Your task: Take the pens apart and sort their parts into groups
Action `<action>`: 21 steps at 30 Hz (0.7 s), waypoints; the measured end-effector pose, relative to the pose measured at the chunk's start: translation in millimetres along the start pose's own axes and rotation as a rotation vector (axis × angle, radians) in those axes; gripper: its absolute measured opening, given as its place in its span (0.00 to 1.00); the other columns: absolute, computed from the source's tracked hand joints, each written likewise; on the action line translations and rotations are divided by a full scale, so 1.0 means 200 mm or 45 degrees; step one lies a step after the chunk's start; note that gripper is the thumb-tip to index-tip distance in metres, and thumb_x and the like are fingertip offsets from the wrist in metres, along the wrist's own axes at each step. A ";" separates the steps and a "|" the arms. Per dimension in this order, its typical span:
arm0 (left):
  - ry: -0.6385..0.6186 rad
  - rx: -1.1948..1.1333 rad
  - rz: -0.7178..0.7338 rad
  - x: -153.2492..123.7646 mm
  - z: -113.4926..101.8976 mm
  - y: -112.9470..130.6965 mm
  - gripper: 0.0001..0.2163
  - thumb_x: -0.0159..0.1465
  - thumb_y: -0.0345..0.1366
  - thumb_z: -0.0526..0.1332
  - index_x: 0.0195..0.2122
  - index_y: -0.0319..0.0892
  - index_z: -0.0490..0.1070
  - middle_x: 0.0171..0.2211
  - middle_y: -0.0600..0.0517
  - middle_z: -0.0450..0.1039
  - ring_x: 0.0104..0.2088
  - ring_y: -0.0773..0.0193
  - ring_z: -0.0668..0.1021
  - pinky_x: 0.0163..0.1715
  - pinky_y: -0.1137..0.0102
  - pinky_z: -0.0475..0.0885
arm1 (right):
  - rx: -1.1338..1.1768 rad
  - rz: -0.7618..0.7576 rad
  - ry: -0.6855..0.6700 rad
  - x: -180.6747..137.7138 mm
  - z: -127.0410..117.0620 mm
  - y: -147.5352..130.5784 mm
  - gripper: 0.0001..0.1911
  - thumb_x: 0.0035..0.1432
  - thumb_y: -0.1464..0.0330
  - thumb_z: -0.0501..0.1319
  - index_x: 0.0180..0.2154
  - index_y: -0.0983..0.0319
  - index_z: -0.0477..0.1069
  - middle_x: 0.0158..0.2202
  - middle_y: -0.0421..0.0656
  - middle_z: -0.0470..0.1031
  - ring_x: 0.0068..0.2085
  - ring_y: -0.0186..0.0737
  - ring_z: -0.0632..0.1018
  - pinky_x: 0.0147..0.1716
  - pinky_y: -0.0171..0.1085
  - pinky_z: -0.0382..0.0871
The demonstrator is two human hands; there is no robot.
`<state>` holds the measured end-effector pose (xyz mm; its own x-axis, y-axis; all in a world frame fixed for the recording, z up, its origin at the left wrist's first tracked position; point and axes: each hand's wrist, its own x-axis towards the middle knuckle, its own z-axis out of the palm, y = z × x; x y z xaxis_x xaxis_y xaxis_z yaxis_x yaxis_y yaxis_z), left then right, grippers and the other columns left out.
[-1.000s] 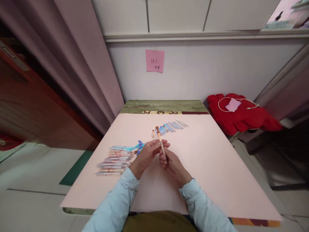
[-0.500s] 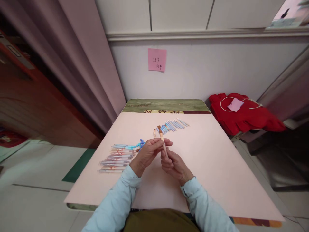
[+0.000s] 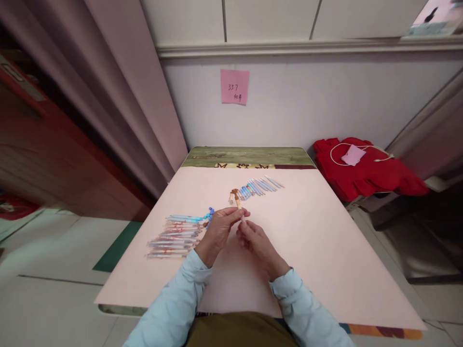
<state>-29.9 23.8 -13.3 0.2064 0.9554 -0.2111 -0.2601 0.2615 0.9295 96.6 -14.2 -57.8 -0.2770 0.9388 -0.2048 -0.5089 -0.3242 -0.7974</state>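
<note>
Between my two hands, over the middle of the table, is a slim pen [image 3: 238, 202] with a cream barrel and a brown figure on its top, tilted away from me. My left hand [image 3: 222, 225] pinches its middle with thumb and fingers. My right hand [image 3: 258, 241] is closed around its lower end, and the tip is hidden by the fingers. Just beyond the pen's top lies a small cream and brown pen part [image 3: 231, 197]. Several blue pen barrels [image 3: 258, 186] lie in a slanting row behind. Left of my left hand are several pens with clear and coloured barrels [image 3: 177, 238].
Small blue pieces [image 3: 210, 212] lie near the left pens. The table [image 3: 325, 270] has a pale pink cover, with a green patterned edge at the back. A red cloth [image 3: 369, 173] with a white cable and a pink note sits at right. A pink note [image 3: 235, 86] is on the wall.
The pen has moved slightly left and its top has come next to the small cream part. My right hand has shifted a little left, its fingers now nearer the pen's lower end.
</note>
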 end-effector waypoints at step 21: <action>0.123 -0.009 -0.011 0.00 0.00 0.01 0.14 0.51 0.43 0.72 0.30 0.35 0.80 0.27 0.47 0.77 0.26 0.66 0.74 0.29 0.70 0.69 | 0.050 0.108 0.004 0.00 0.01 -0.01 0.24 0.51 0.49 0.68 0.33 0.64 0.74 0.23 0.37 0.69 0.22 0.29 0.65 0.23 0.32 0.57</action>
<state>-30.7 23.5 -11.6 0.1170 0.9618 -0.2473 -0.2654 0.2702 0.9255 96.4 -14.5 -55.2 -0.3183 0.9080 -0.2724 -0.5153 -0.4069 -0.7542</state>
